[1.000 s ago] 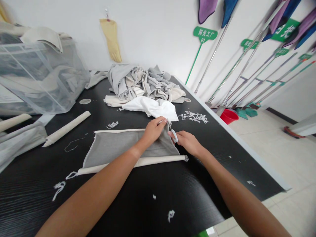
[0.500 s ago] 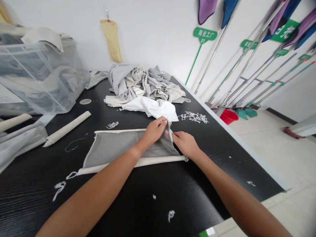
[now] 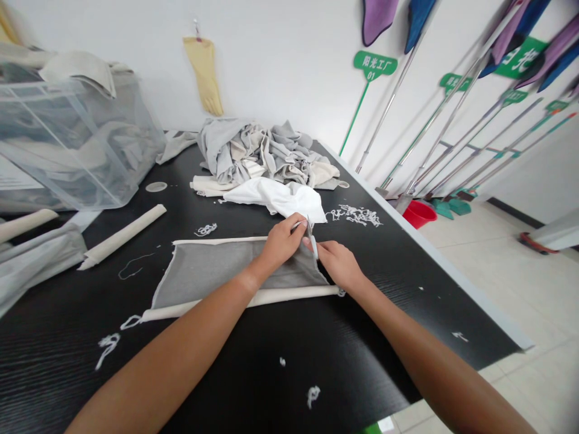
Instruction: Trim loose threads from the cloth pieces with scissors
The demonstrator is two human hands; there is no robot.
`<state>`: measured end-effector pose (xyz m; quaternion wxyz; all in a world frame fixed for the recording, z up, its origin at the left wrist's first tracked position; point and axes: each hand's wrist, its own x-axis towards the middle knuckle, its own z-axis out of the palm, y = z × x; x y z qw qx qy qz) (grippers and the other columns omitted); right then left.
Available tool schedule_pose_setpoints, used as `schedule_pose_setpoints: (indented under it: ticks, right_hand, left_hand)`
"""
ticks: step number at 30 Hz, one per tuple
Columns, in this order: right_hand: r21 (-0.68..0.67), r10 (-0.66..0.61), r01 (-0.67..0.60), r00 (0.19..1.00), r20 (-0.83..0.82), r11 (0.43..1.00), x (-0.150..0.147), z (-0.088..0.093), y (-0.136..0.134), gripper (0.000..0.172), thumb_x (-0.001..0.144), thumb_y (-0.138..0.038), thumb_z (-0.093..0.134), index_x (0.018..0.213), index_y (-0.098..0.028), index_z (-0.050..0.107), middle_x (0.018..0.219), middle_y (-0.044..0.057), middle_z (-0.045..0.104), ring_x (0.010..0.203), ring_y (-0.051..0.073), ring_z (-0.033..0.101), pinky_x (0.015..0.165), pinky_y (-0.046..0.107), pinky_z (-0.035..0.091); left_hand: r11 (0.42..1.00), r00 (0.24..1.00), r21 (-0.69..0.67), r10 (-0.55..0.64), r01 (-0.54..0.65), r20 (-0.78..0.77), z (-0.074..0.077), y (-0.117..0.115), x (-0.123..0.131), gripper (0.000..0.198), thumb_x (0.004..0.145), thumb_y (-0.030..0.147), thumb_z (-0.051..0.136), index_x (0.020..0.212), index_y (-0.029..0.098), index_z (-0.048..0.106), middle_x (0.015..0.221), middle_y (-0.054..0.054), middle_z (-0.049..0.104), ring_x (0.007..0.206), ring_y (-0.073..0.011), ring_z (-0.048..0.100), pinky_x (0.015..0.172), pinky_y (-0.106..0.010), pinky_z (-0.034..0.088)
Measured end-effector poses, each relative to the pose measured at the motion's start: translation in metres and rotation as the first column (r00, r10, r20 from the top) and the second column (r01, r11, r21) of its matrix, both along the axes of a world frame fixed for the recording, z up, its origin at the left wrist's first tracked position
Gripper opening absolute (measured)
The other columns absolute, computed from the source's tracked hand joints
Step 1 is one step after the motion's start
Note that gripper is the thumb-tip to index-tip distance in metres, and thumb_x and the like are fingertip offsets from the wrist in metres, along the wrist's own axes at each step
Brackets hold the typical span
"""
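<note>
A grey cloth [image 3: 208, 268] with cream rolled edges lies spread on the black table in front of me. At its far right corner, my left hand [image 3: 286, 238] is closed, pinching the cloth's edge. My right hand [image 3: 339, 262] is closed around small scissors [image 3: 313, 241] with pale handles. Their blades point away from me, right beside my left fingertips at the corner. Whether the blades touch a thread is too small to tell. Loose white threads hang from the cloth's near corners, and part of the cloth is hidden under my left forearm.
Behind the cloth are a white cloth [image 3: 280, 196] and a heap of grey and cream fabric [image 3: 266, 150]. Thread scraps [image 3: 357, 214] lie to the right. A clear plastic bin [image 3: 81, 144] stands left, near a rolled cloth [image 3: 124, 236]. The table's pale edge [image 3: 452, 286] runs along the right.
</note>
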<state>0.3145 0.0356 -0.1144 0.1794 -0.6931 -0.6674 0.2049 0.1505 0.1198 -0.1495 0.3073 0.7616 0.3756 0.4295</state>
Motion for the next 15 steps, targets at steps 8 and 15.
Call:
schedule_pose_setpoints:
  ticks: [8, 15]
  right_hand:
    - [0.003, -0.068, 0.068, 0.997, 0.046, 0.998, -0.008, 0.001, -0.002, 0.07, 0.102, -0.075, 0.036, 0.06, -0.022, 0.053, 0.061, 0.003, 0.058, 0.06, 0.017, 0.048, 0.063, 0.029, 0.028]
    - [0.024, -0.105, 0.103, 0.992, 0.069, 0.994, -0.012, 0.002, -0.004, 0.071, 0.101, -0.077, 0.038, 0.06, -0.022, 0.054, 0.062, 0.004, 0.058, 0.061, 0.017, 0.051, 0.063, 0.03, 0.028]
  left_hand:
    - [0.999, 0.997, -0.037, -0.031, 0.034, 0.074, -0.006, 0.009, 0.001, 0.022, 0.104, 0.036, 0.051, 0.097, 0.024, 0.068, 0.099, 0.0, 0.074, 0.093, -0.0185, 0.067, 0.086, -0.028, 0.048]
    - [0.995, 0.993, -0.083, -0.04, 0.049, 0.107, -0.006, 0.014, 0.002, 0.022, 0.101, 0.035, 0.052, 0.094, 0.022, 0.068, 0.095, -0.001, 0.073, 0.09, -0.0187, 0.066, 0.087, -0.028, 0.048]
